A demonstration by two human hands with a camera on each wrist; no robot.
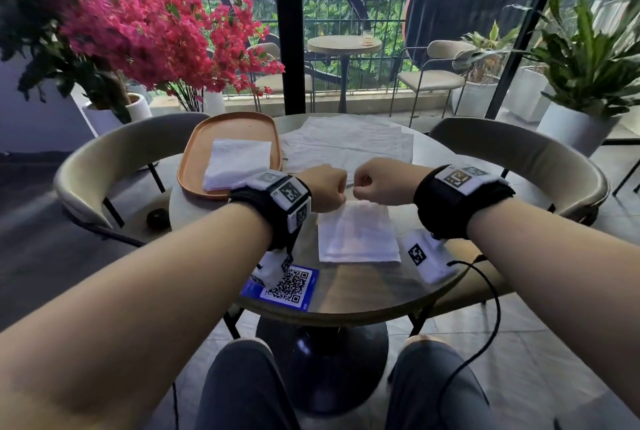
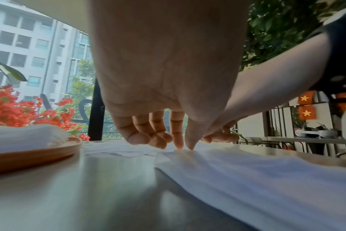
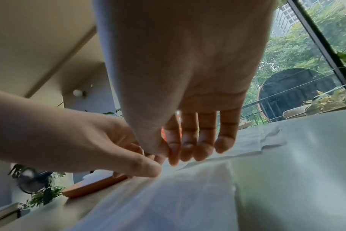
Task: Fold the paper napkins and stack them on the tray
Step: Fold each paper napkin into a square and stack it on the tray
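Observation:
A white paper napkin [image 1: 358, 235] lies flat on the round table in front of me, also seen in the wrist views [image 2: 247, 171] [image 3: 188, 195]. My left hand [image 1: 325, 187] and right hand [image 1: 374, 183] sit side by side at its far edge, fingers curled down. In the left wrist view the left hand [image 2: 185, 146] pinches that edge between thumb and index. The right hand [image 3: 169, 154] pinches it too. An orange oval tray [image 1: 194, 152] at the left holds a stack of folded napkins [image 1: 235, 162].
A loose pile of unfolded napkins [image 1: 346, 145] is spread at the table's far side. A blue QR card [image 1: 287, 285] lies near the front edge. Curved beige chairs [image 1: 104, 159] flank the table, and potted plants stand behind them.

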